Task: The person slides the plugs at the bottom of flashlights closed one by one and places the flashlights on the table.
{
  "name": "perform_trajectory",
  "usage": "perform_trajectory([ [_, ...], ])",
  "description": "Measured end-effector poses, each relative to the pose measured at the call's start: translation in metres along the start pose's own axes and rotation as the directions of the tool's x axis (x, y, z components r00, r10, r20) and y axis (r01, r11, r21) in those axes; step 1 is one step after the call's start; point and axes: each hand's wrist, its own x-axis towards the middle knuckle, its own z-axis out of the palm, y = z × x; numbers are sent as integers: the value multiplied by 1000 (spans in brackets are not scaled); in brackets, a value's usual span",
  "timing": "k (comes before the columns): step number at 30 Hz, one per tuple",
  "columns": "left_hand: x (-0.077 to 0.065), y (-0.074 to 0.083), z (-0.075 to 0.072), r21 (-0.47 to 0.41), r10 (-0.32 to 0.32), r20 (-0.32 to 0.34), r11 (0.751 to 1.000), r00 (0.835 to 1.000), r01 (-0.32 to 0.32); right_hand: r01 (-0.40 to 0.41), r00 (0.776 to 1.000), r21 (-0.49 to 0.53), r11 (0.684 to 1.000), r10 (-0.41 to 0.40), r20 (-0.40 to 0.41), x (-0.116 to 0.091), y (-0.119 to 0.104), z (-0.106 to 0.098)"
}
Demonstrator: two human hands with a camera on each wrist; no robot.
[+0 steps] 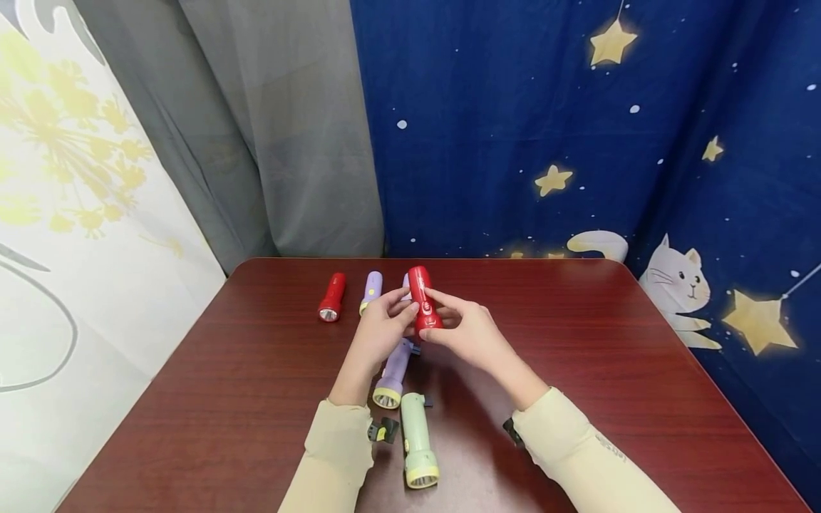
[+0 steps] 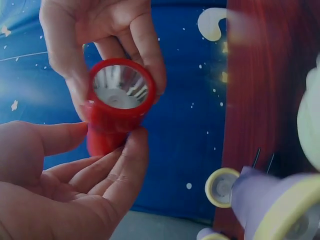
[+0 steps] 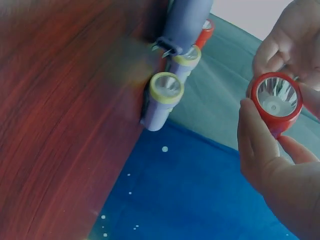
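Note:
Both hands hold a red flashlight [image 1: 421, 293] above the table, its lens end toward me. My left hand [image 1: 383, 326] pinches it from the left between thumb and fingers. From the other side, the thumb and fingers of my right hand [image 1: 471, 333] grip it near the head. The clear lens and silver reflector [image 2: 120, 87] face the left wrist camera, and the right wrist view shows the lens too. Just below the hands lies a purple flashlight [image 1: 395, 370] with a yellow rim. Nearer to me is a pale green flashlight [image 1: 417, 434].
Another red flashlight [image 1: 333, 296] lies at the back left of the dark red table [image 1: 256, 385]. Beside it is a purple flashlight [image 1: 373, 288]; a further purple one [image 3: 161, 100] is partly hidden behind the hands in the head view. Curtains hang behind the table.

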Motion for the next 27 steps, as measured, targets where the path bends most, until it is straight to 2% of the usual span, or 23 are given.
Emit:
perform_trajectory([
  [3, 0, -2, -4, 51, -2, 13, 999, 1000, 2, -21, 1000, -36, 999, 20, -20, 14, 8, -1],
  [5, -1, -4, -6, 137, -6, 10, 991, 1000, 4, -57, 998, -53, 997, 56, -35, 24, 14, -2],
  [8, -3, -8, -11, 284, -17, 5, 959, 1000, 15, -116, 992, -64, 991, 114, -49, 41, 24, -3],
  [10, -5, -11, -13, 352, -36, 8, 935, 999, 31, -147, 988, -69, 987, 143, -56, 51, 30, -2],
  [16, -8, -20, -18, 434, -90, 25, 898, 996, 70, -189, 980, -116, 975, 181, -77, 77, 46, 5],
  [21, -9, -26, -20, 554, -129, 17, 827, 991, 99, -230, 972, -150, 962, 220, -79, 89, 50, 10],
  [27, -15, -30, -18, 698, -192, 55, 710, 980, 100, -297, 955, -205, 933, 287, -79, 94, 55, 12],
])
